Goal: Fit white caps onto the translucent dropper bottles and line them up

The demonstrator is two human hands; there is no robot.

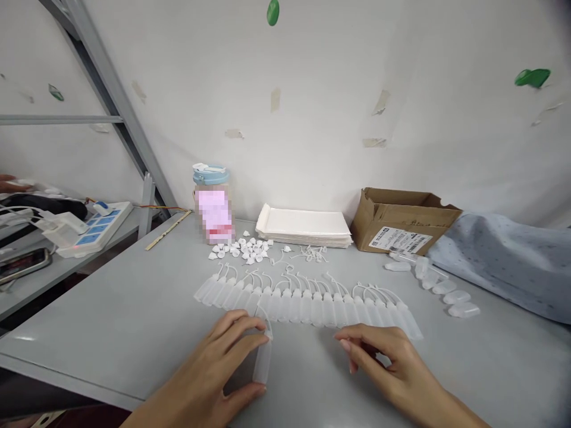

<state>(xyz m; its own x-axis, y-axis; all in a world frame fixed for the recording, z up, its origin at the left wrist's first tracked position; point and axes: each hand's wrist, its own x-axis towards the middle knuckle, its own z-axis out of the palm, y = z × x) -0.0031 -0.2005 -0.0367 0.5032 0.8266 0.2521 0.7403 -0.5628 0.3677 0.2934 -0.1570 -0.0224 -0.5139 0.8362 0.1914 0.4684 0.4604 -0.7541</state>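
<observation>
Someone's left hand (223, 356) is holding a small corded bottle (262, 362), thumb at its base, fingers near its neck; the right hand (395, 359) is hovering, pinched narrow, and I can't tell whether it's gripping anything. Just beyond, a row of capped bottles (306, 309) is lying on the tabletop (129, 327), cords attached, looking finished. Farther back, loose caps (252, 250) and spare cords (313, 254) are sitting, and off to the right cordless bottles (456, 298) are waiting, so I'd judge plenty is done but some remains. Behind those, a cardboard box (379, 219) is standing.

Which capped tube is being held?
The lone tube in the left hand; the other capped tubes lie side by side in a row behind it.
</observation>
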